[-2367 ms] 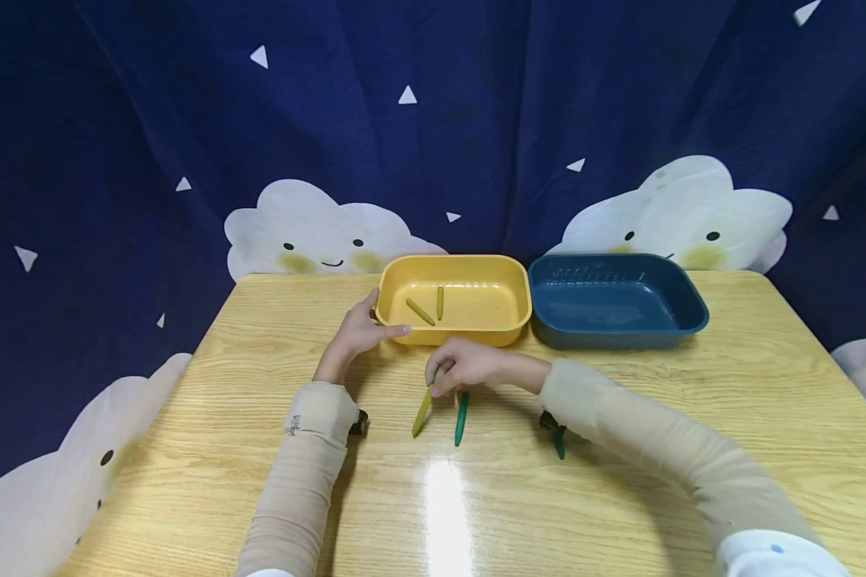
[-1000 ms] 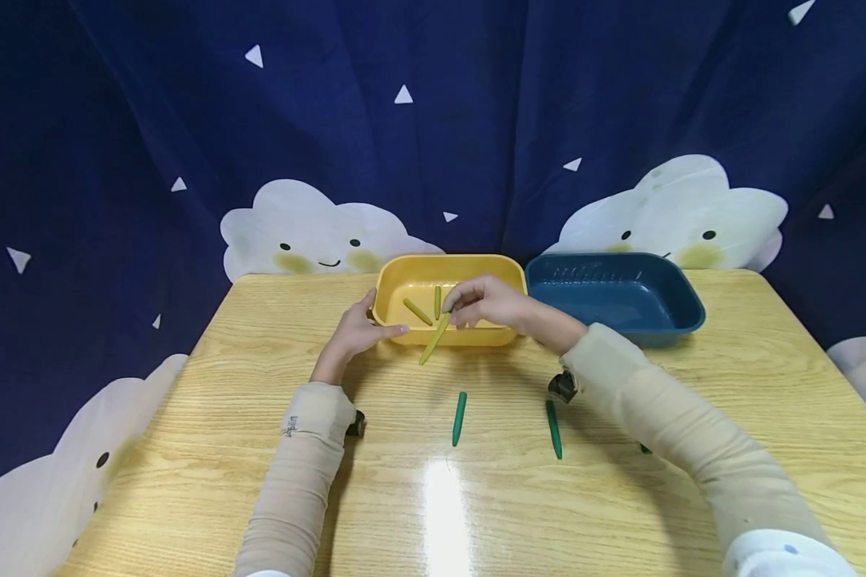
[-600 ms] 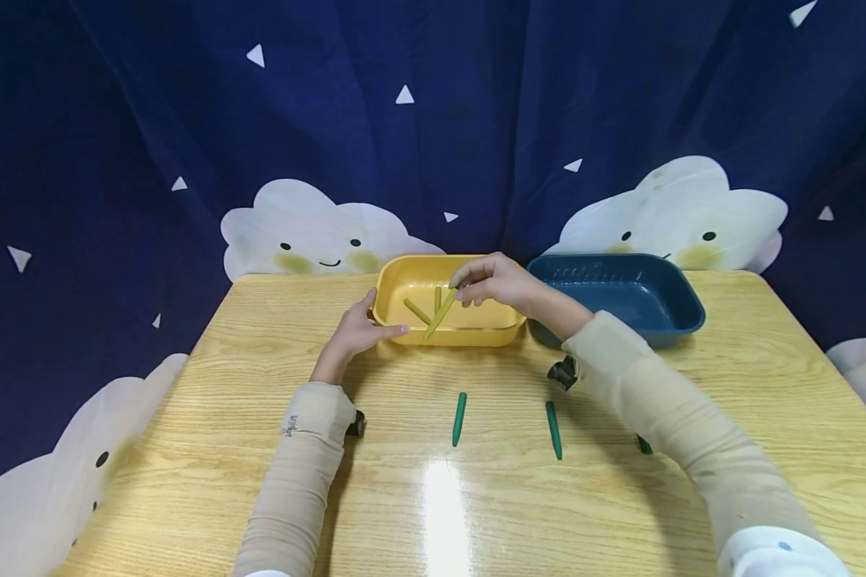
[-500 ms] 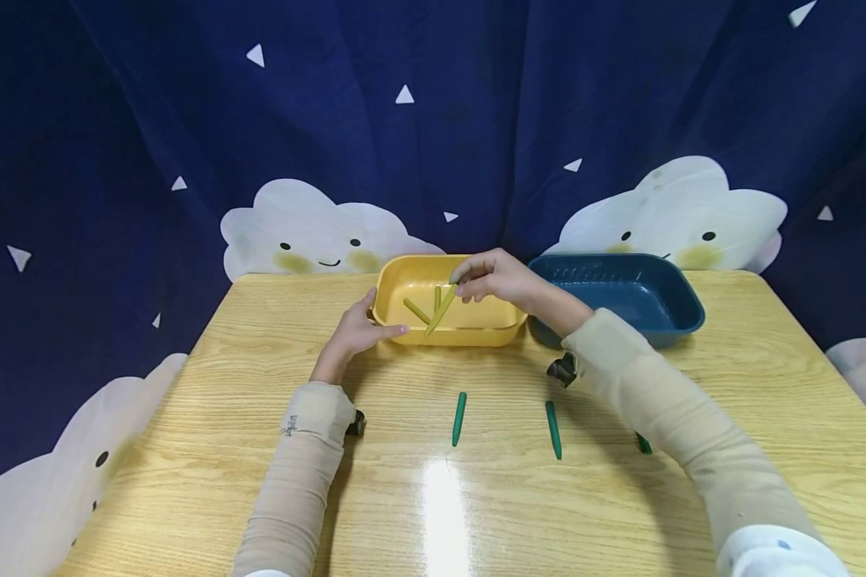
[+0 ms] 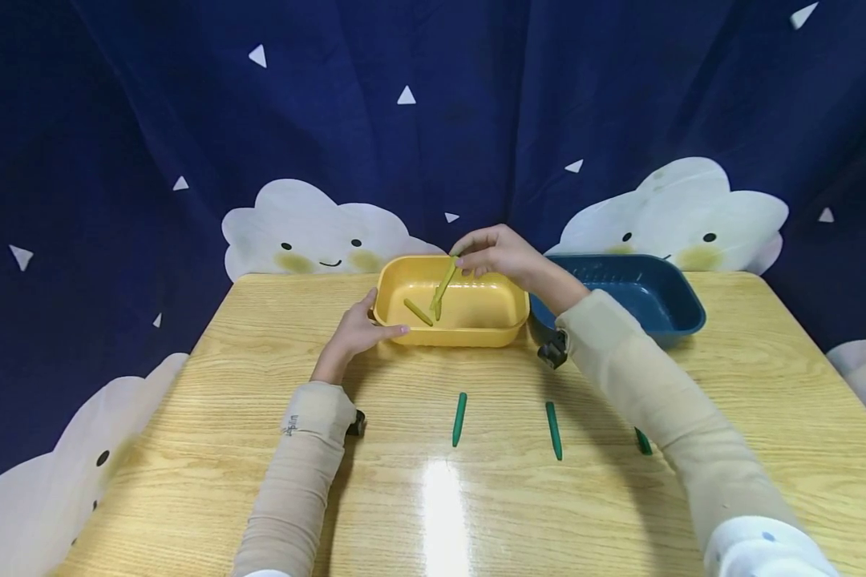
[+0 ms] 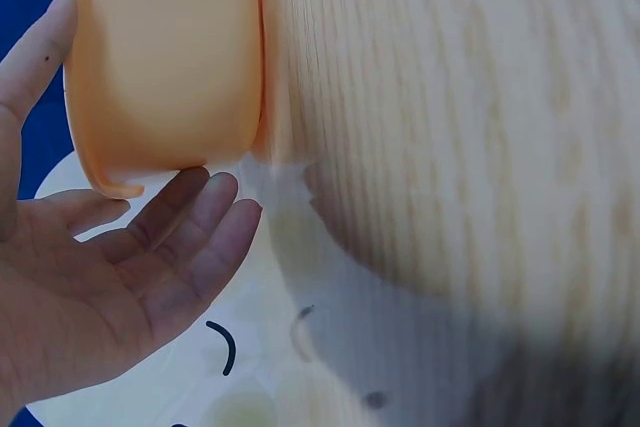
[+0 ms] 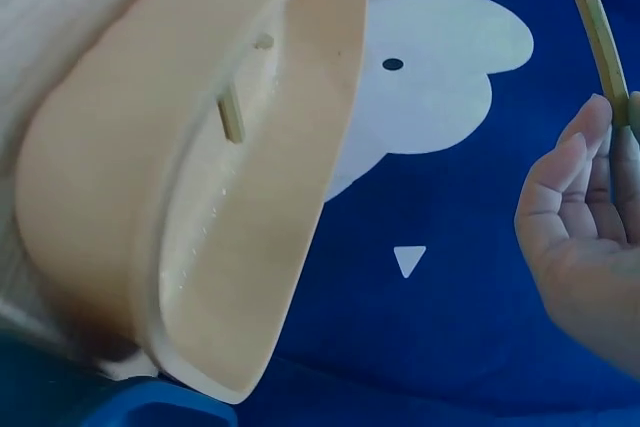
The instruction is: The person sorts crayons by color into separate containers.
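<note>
My right hand (image 5: 494, 255) pinches a yellow crayon (image 5: 445, 282) at its upper end, above the yellow tub (image 5: 476, 337). The crayon slants down toward the tub floor; the right wrist view shows this crayon (image 7: 597, 32) extending from the fingertips. Two more yellow crayons lie inside the tub: one slanted (image 5: 418, 312) at the left, another (image 5: 438, 312) partly covered by the held one. At the tub's left end is my left hand (image 5: 356, 331), thumb along the front rim. In the left wrist view, its relaxed fingers (image 6: 200, 237) touch the tub's end wall.
A dark blue tub (image 5: 624, 300) stands right beside the yellow one, partly behind my right wrist. Nearer on the wooden table (image 5: 390, 497) lie green crayons: one left (image 5: 459, 419), one middle (image 5: 553, 430), one (image 5: 643, 441) partly under my right sleeve. A dark blue curtain (image 5: 469, 120) hangs behind.
My right hand has carried the yellow crayon from the table, past the front rim, up and over the yellow tub. The left hand has stayed at the tub's left end.
</note>
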A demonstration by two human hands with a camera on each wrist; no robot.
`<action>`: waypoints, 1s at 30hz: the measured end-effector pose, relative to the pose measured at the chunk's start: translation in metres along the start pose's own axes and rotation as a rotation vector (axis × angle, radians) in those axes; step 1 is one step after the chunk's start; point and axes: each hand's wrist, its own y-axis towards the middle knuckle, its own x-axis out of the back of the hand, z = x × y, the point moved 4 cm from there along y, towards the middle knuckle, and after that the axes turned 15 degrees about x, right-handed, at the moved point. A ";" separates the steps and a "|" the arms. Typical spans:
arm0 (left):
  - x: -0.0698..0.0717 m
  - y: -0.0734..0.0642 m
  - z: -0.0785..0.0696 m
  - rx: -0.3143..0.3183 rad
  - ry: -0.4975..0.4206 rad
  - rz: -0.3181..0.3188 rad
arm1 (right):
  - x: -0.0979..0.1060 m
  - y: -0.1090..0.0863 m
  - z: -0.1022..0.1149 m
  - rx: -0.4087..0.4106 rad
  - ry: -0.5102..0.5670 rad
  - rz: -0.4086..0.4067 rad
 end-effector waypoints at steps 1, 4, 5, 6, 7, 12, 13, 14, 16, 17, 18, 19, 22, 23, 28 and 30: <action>0.000 0.000 0.000 0.002 -0.002 0.001 | 0.001 0.002 0.000 0.003 -0.002 -0.004; 0.000 0.000 0.001 0.002 -0.007 0.009 | 0.004 0.008 0.000 0.008 -0.003 -0.009; 0.000 0.000 0.000 0.002 -0.007 0.009 | 0.005 0.010 0.000 0.008 -0.004 -0.011; 0.000 0.000 0.001 0.000 -0.007 0.010 | 0.005 0.011 0.001 0.007 -0.003 -0.014; 0.000 0.001 0.000 -0.002 -0.007 0.008 | 0.006 0.013 0.001 0.007 -0.001 -0.017; 0.001 0.002 0.000 -0.014 0.008 -0.003 | 0.007 0.021 -0.002 -0.006 0.019 -0.021; 0.001 0.002 0.000 -0.015 0.008 -0.004 | 0.007 0.023 -0.003 -0.009 0.025 -0.020; 0.001 0.002 0.000 -0.016 0.008 -0.004 | 0.007 0.024 -0.004 -0.013 0.033 -0.023; 0.001 0.001 0.000 -0.016 0.000 0.000 | 0.009 0.028 -0.006 -0.019 0.048 -0.032; 0.001 0.000 0.000 -0.015 -0.005 0.001 | 0.010 0.030 -0.008 -0.022 0.052 -0.037; 0.001 0.000 0.000 -0.014 -0.012 0.001 | 0.011 0.032 -0.009 -0.023 0.048 -0.039; 0.000 0.000 0.000 -0.014 -0.017 0.002 | 0.012 0.034 -0.009 -0.024 0.047 -0.045; -0.001 0.000 -0.001 -0.021 -0.032 0.003 | 0.016 0.039 -0.010 -0.024 0.034 -0.041; -0.001 0.000 -0.001 -0.024 -0.034 0.000 | 0.017 0.041 -0.010 -0.022 0.029 -0.035; -0.003 -0.004 0.000 -0.025 -0.037 -0.006 | 0.017 0.048 -0.012 -0.026 0.036 -0.007; -0.004 -0.007 0.001 -0.022 -0.038 -0.003 | 0.015 0.050 -0.014 -0.030 0.025 0.008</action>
